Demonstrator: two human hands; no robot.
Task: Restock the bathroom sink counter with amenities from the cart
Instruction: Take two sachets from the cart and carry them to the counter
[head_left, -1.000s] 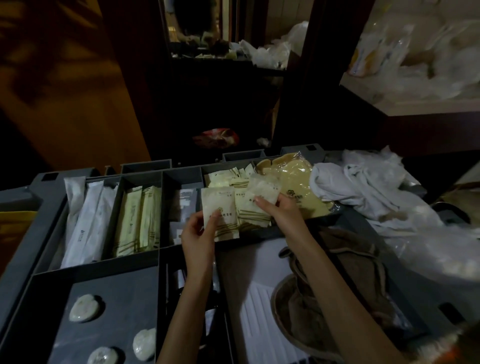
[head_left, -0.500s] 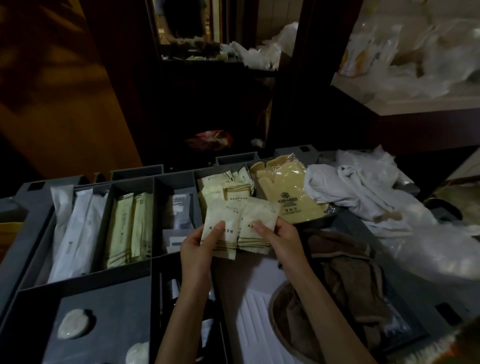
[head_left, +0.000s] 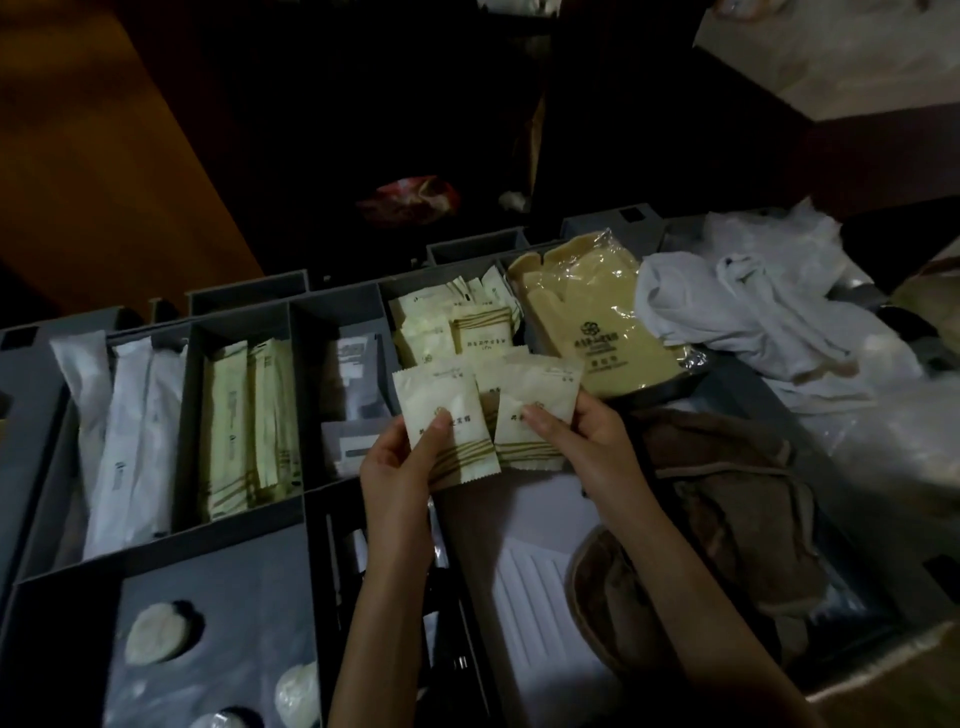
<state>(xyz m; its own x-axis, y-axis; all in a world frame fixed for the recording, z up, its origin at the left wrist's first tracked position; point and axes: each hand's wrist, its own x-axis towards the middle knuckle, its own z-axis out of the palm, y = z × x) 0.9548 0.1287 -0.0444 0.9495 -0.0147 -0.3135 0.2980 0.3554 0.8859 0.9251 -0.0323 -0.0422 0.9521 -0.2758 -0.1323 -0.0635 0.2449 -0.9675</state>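
Left hand (head_left: 397, 470) pinches left sachet (head_left: 441, 395): thumb across the lower front, fingers curled behind. Right hand (head_left: 592, 436) pinches right sachet (head_left: 540, 384) the same way, thumb on the front face. Both sachets are upright, side by side with edges overlapping, held just near of the sachet stack (head_left: 447, 327) in the cart tray (head_left: 239, 312). Possibly a third packet behind the right one; too dim to tell. Yellow bag (head_left: 582, 312) lies just right of the stack.
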